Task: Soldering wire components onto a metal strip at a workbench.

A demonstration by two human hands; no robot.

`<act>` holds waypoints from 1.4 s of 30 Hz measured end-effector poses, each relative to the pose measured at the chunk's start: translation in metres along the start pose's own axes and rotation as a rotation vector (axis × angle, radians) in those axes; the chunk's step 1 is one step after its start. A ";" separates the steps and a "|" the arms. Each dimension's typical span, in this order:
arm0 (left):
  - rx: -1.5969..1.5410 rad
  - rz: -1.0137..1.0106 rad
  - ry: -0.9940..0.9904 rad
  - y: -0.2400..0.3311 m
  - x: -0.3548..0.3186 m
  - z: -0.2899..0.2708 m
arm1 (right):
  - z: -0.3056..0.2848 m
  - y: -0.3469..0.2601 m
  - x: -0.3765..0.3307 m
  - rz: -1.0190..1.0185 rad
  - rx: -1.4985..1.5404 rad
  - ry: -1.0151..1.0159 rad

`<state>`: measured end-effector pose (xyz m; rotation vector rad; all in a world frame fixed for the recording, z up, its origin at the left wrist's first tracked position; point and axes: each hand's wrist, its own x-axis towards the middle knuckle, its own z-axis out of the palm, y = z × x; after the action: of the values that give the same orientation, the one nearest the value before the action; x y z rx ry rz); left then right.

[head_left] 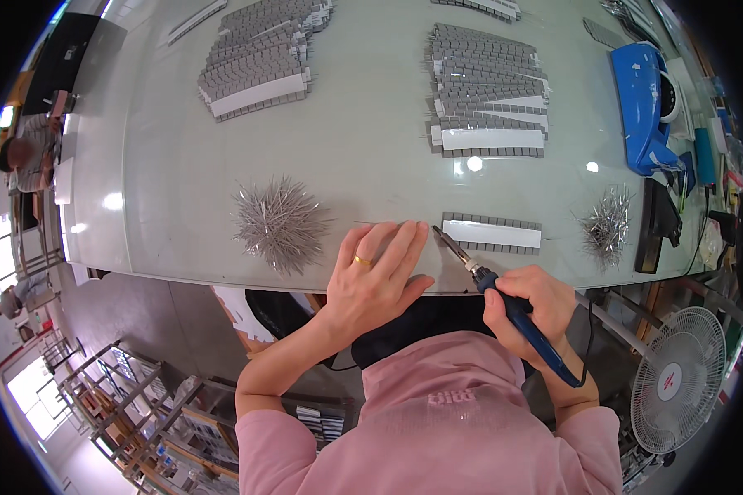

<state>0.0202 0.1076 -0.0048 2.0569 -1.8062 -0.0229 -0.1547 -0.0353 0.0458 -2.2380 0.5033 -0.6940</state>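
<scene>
My right hand (530, 309) is wrapped round the dark blue handle of a soldering iron (516, 312). The iron's metal tip points up and left, close to the left end of a grey segmented strip (492, 233) with a white band along it. My left hand (380, 268), with a gold ring, lies flat on the table, fingers stretched out and fingertips just left of the iron's tip. A thin wire (363, 221) pokes out beside its fingers; what lies under the fingertips is hidden. A bundle of thin silvery wires (281, 223) sits left of that hand.
Stacks of similar strips lie at the far left (260, 66) and far middle (489, 91) of the glossy table (363, 165). On the right are a smaller wire bundle (608, 229), a blue device (640, 107) and a black holder (657, 227). A fan (677, 379) stands lower right.
</scene>
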 end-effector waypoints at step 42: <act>0.032 0.065 -0.093 0.072 0.042 0.033 | -0.011 0.081 -0.056 -0.042 -0.161 0.353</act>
<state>-0.0507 0.0525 -0.0025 2.0490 -1.9399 -0.0733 -0.2169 -0.0644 -0.0258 -2.2879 0.7064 -1.1148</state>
